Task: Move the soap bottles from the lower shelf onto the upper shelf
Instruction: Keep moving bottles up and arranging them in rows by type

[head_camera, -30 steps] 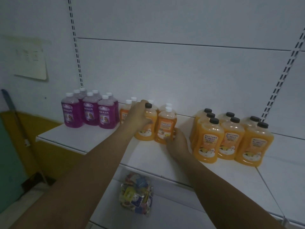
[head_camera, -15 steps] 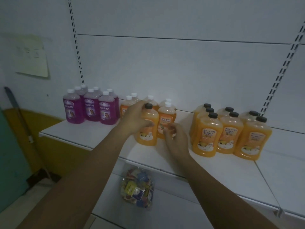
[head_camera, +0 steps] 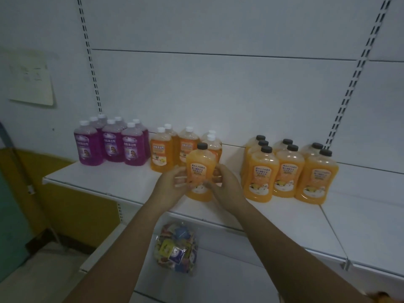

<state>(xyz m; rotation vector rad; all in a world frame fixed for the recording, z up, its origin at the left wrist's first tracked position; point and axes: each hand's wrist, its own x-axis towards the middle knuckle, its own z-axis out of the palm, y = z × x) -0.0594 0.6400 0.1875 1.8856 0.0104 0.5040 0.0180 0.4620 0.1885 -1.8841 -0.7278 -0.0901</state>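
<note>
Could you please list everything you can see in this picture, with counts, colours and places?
Purple bottles: seven white caps showing, purple, left end of upper shelf.
White-capped bottles: five, orange, right of the purple ones.
Black-capped bottles: seven, orange, clustered further right on upper shelf.
Held bottle: one, orange, black cap, in front of the white-capped ones.
Upper shelf: one, white.
Lower shelf: one, white, below.
Bag: one, clear with many-coloured packets, on lower shelf.
Uprights: two, slotted, on back wall.
Paper: one, pale, left wall.
Left hand: grips held bottle's left side.
Right hand: grips its right side.
</note>
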